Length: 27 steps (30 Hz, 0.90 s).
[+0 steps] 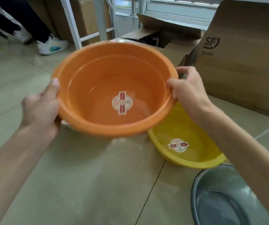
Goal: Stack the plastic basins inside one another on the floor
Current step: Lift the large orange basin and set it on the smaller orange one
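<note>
The orange basin [114, 88] carries a white-and-red sticker [122, 102], as does the yellow basin [185, 143] beside it, near a grey-blue basin [224, 197], on beige floor tiles [81, 176] by a brown box [244, 62] with black print.

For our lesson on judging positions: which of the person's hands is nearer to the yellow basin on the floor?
Right. The right hand grips the orange basin rim directly above the yellow basin; the left hand holds the opposite rim, farther away.

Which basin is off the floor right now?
The orange basin, gripped at its rim by both hands. The yellow basin and the grey basin sit on the floor.
</note>
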### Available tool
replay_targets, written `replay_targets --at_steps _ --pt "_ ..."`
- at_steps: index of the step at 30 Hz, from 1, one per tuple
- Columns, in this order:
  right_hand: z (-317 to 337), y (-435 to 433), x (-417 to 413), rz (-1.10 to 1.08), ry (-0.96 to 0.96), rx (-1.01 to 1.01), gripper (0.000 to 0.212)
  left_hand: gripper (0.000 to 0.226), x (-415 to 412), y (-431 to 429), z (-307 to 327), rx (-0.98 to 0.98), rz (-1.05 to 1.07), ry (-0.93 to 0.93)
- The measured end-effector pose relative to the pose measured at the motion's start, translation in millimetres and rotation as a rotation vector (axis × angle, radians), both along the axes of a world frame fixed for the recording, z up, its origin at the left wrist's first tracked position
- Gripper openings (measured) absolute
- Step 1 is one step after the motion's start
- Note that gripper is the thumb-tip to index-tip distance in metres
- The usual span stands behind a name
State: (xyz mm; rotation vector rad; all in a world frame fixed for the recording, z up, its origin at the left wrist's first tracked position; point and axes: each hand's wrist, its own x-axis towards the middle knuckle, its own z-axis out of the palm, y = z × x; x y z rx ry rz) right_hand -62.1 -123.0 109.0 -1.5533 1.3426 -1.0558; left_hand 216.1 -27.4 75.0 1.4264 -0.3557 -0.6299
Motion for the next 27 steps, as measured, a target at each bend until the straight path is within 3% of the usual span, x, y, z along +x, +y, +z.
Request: replay_targets --at_steps 5,9,13,19,23,25,27 --pt "-9 -98 4 -0.115 -0.063 0.041 0.043 0.013 -15 -103 16 -0.116 -0.183 0.123" --pt "-48 -141 7 -0.195 -0.017 0.137 0.049 0.045 -24 -152 -12 0.076 -0.184 0.08" --pt "-69 -152 11 -0.259 -0.054 0.116 0.049 0.044 -29 -175 -39 0.164 -0.178 0.01" --pt "-66 -163 25 -0.305 -0.072 0.125 0.044 0.04 -26 -197 -28 0.212 -0.169 -0.121" --pt "-72 -167 19 -0.348 -0.284 0.283 0.039 0.048 -32 -210 -20 0.185 -0.184 -0.075" --pt "-78 -166 14 -0.378 -0.453 0.363 0.025 0.041 -39 -212 -20 0.15 -0.217 0.009" --pt "-85 -161 13 -0.345 -0.529 0.396 0.03 0.038 -49 -209 -31 0.15 -0.276 0.106"
